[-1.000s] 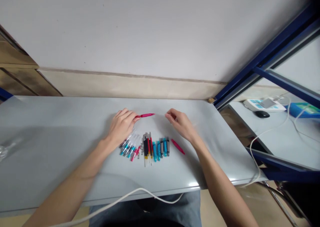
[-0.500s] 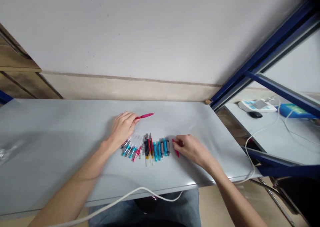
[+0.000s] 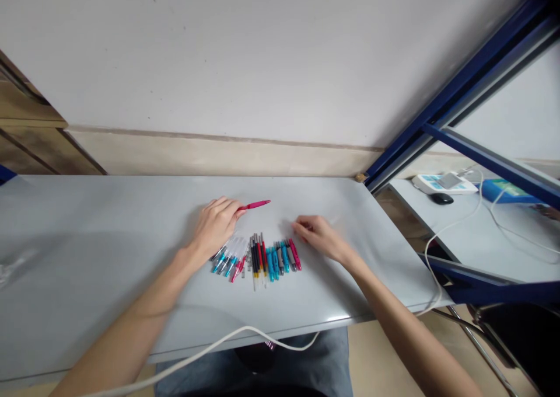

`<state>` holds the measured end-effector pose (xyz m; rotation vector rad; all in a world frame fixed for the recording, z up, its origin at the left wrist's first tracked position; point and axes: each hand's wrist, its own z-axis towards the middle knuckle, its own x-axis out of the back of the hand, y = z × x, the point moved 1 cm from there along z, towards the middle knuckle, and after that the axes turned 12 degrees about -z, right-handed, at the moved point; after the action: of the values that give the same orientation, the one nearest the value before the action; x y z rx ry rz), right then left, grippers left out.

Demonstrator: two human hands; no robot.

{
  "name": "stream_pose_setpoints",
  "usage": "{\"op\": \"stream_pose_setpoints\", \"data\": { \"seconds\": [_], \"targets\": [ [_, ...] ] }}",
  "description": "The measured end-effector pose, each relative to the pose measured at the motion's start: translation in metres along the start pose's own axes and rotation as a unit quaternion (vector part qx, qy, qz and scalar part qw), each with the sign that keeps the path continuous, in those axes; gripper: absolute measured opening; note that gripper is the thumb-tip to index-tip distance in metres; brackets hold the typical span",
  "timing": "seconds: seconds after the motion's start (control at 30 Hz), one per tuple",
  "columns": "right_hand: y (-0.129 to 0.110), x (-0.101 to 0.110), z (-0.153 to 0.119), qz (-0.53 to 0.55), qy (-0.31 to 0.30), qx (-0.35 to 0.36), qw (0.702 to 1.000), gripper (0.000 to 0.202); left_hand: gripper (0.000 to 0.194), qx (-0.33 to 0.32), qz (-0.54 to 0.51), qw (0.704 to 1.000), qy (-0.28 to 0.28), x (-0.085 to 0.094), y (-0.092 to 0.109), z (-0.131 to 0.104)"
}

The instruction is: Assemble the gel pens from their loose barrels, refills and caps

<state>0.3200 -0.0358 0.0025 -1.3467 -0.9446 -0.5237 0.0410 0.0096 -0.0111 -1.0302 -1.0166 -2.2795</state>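
Note:
A pink pen (image 3: 259, 204) sticks out to the right from the fingers of my left hand (image 3: 219, 222), which is closed on its end. Below that hand, clear pen parts with teal and pink ends (image 3: 228, 264) lie fanned out. Beside them are several refills (image 3: 259, 257) with black and red tubes. To their right stands a row of teal and gray barrels (image 3: 280, 260), with a pink barrel (image 3: 295, 254) at its right end. My right hand (image 3: 317, 233) hovers just above and right of this row, fingers curled together; whether anything is between them is too small to tell.
A white cable (image 3: 245, 329) loops along the front edge of the gray table (image 3: 109, 280). Blue metal framing (image 3: 441, 134) rises at the right. Beyond it a second table holds a white device (image 3: 441, 182) and a black mouse (image 3: 441, 198). Something transparent (image 3: 13, 268) lies far left.
My right hand has let go of the pink barrel, now lying against the row, and moved up and slightly left. The row sits closer to the refills. My left hand still holds the pink pen.

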Motion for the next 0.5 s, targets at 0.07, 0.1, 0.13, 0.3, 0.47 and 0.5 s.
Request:
{"op": "stream_pose_setpoints", "data": {
  "seconds": [0.07, 0.1, 0.13, 0.3, 0.47, 0.5],
  "targets": [
    [-0.005, 0.002, 0.021, 0.026, 0.086, 0.021, 0.996, 0.029, 0.026, -0.005, -0.005, 1.000, -0.004, -0.001, 0.000, 0.000],
    [-0.009, 0.002, 0.031, 0.038, 0.120, 0.038, 0.991, 0.028, 0.026, -0.006, -0.006, 1.000, -0.006, -0.001, 0.000, 0.000],
    [-0.014, 0.001, 0.041, 0.045, 0.127, 0.061, 0.989, 0.031, 0.027, -0.008, -0.005, 1.000, -0.008, 0.000, 0.000, 0.000],
    [-0.033, -0.015, 0.068, 0.024, 0.102, 0.158, 0.982, 0.030, 0.027, -0.021, 0.005, 1.000, -0.016, 0.003, 0.002, 0.000],
    [-0.034, -0.030, 0.059, -0.085, 0.137, 0.187, 0.969, 0.040, 0.028, 0.005, 0.021, 0.999, -0.043, 0.001, 0.013, -0.002],
    [-0.034, -0.032, 0.055, -0.100, 0.153, 0.187, 0.965, 0.039, 0.026, 0.032, 0.022, 0.998, -0.048, 0.000, 0.015, -0.003]
  ]
}}
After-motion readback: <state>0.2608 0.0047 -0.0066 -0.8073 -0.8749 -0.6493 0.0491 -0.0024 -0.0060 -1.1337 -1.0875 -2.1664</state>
